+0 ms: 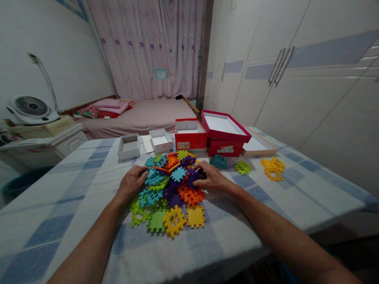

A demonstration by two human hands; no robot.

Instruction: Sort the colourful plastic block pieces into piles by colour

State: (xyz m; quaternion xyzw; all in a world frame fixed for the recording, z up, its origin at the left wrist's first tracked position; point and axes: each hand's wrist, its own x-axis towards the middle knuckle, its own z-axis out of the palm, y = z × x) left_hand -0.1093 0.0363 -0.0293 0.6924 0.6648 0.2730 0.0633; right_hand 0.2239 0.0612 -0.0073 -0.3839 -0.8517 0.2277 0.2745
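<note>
A heap of colourful square plastic interlocking tiles [173, 185] lies in the middle of the checked tablecloth [74, 197]. My left hand [132, 182] rests on the heap's left side, fingers curled over blue and green tiles. On the right side my right hand [211, 177] lies with its fingers on purple and orange tiles. Whether either hand grips a tile cannot be told. Apart from the heap, to the right, lie a teal tile cluster [218, 161], a green tile [242, 167] and a yellow cluster [272, 167].
Behind the heap stand two small white boxes [128, 146] [160, 141], a red box [190, 134], a red lid on another red box [225, 132] and a flat tray [258, 146]. A fan [31, 108] sits left; a wardrobe [296, 79] stands right, a bed [142, 114] behind.
</note>
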